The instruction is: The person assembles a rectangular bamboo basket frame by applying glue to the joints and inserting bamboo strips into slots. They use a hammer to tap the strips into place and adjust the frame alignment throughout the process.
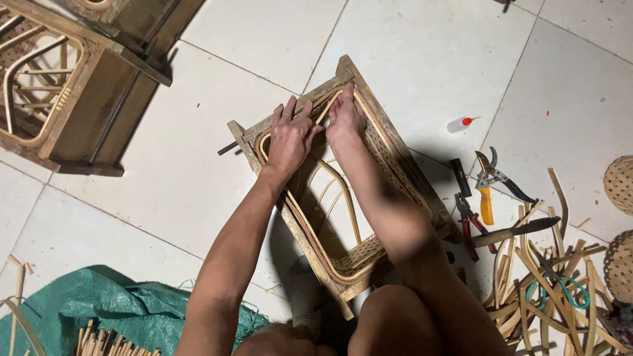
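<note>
- Two hands press on far corner of bamboo frame [369,122], which lies on the tiled floor [217,151] betw. the person's legs.
- L hand [290,135]: flat on a bent bamboo strip [328,109], fingers spread, grip not closed.
- R hand [343,118]: fingers pushing same strip into corner.
- Pruning shears [491,178], pliers [469,221], glue bottle [460,123] lie near on the right.

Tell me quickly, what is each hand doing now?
Left hand: fingers spread, pressing on the bent cane strip at the top of the wooden frame.
Right hand: pressing the same strip; grip cannot be told.
</note>
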